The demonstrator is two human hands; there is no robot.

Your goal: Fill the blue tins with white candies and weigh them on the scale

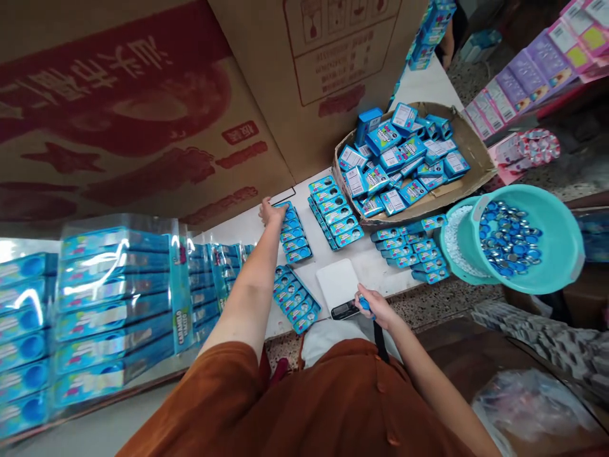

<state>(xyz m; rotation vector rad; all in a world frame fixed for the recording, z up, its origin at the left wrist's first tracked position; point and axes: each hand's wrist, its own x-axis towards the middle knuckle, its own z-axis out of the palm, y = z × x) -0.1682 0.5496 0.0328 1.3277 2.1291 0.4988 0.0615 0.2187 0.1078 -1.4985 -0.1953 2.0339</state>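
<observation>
My left hand [271, 212] reaches far across the white table [247, 228] and rests its fingers on the top end of a row of small blue boxes [292, 233]. Its fingers are bent over the end box. My right hand [375, 307] stays near my body at the table's front edge, closed on a small blue object, right beside a small white scale [339, 285]. Further rows of blue boxes lie at the centre [333, 212], near the front [297, 299] and to the right [413, 247].
A cardboard tray [476, 165] heaped with blue boxes sits at the back right. Two teal basins [561, 247] hold blue-and-silver pieces and white pieces. Wrapped packs of blue boxes [114, 304] stack at the left. Big cardboard cartons [190, 95] stand behind.
</observation>
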